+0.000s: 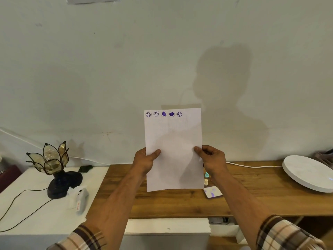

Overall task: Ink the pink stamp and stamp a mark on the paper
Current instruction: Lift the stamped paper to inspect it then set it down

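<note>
One paper (173, 150) held upright above wooden surface (252, 192), left hand (146, 160) and right hand (211, 158) each clamped on a side edge. Five purple marks in top row: three smileys, two hearts. Two small stamps (206, 178) on surface behind right wrist; pink stamp not visible.

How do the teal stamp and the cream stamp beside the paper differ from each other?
The teal stamp stands farther back on the wooden table; the cream stamp stands nearer the person, just in front of it. The teal stamp is blue-green, the cream stamp pale yellowish. The teal stamp sits closer to the right hand; the cream one lies nearer the ink-stained card. Both are small, upright, and partly hidden by the raised paper.
</note>
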The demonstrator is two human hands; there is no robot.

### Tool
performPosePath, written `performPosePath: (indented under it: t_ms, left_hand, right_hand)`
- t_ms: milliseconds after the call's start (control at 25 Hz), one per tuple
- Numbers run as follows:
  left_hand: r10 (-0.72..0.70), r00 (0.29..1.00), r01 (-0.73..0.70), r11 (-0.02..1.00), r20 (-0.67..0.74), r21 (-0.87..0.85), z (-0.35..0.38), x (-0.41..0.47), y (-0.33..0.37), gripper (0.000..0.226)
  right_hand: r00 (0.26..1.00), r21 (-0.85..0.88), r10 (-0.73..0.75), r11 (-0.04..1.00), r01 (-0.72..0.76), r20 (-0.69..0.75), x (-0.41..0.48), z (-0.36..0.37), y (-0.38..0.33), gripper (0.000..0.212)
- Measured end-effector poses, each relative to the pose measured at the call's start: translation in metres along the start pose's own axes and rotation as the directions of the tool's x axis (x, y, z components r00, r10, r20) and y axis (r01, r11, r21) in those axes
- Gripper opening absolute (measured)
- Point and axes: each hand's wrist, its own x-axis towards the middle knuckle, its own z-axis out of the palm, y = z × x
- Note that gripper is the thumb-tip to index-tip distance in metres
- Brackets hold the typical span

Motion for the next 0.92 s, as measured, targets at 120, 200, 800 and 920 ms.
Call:
performPosePath:
  t_ms: [120, 200, 800, 920]
  left_hand:
    - [-0.011, 1.000, 0.011, 1.000, -0.003, -0.005, 0.001, 0.003, -0.004, 0.024]
    - [-0.018, 1.000, 0.018, 1.000, -0.018, -0.023, 0.003, 0.006, -0.009, 0.024]
    - [-0.267, 0.951, 0.305, 0.898, -0.159, 0.318, 0.009, 0.030, -0.143, 0.015]
    - [-0.252, 0.947, 0.311, 0.873, -0.197, 0.376, 0.015, 0.035, -0.169, 0.017]
  right_hand:
    - [1.000, -0.013, 0.008, 1.000, -0.008, 0.006, 0.002, 0.001, 0.003, 0.011]
    - [0.999, -0.022, 0.037, 0.999, -0.036, 0.028, 0.002, -0.001, 0.012, 0.016]
    - [0.963, -0.117, 0.229, 0.962, -0.246, -0.143, 0.004, -0.010, 0.171, 0.025]
    - [0.956, -0.217, 0.258, 0.934, -0.284, -0.142, 0.006, -0.009, 0.197, 0.015]
